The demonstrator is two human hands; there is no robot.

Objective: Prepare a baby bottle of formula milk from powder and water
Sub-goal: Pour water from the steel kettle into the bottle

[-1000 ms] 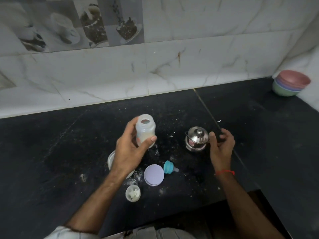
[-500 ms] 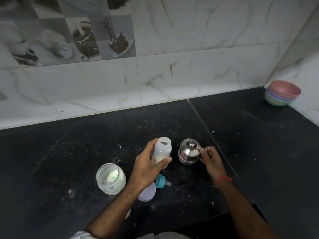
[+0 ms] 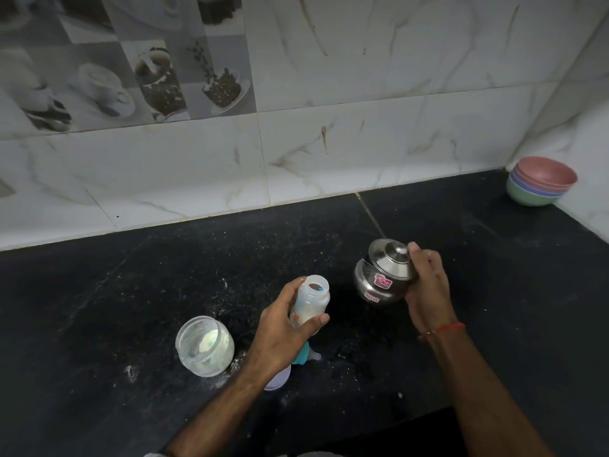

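Powder already sits in the open baby bottle (image 3: 309, 303), held above the tabletop (image 3: 131, 291) with the left hand (image 3: 283, 334) fingers wrapped round it, mouth pointing up and away, long axis tilted. The right hand (image 3: 426, 291) fingers clasp the lidded steel pot (image 3: 384, 275), tipped toward it. Water, teat (image 3: 304, 352) and shaking seem still to come.

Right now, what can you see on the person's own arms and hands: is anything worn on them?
Both forearms are bare, with no gloves and no rings that I can make out. The right hand has a thin red thread tied around its wrist. The left hand and its wrist wear nothing. At the bottom edge, near the left elbow, a small piece of light cloth shows, perhaps a sleeve.
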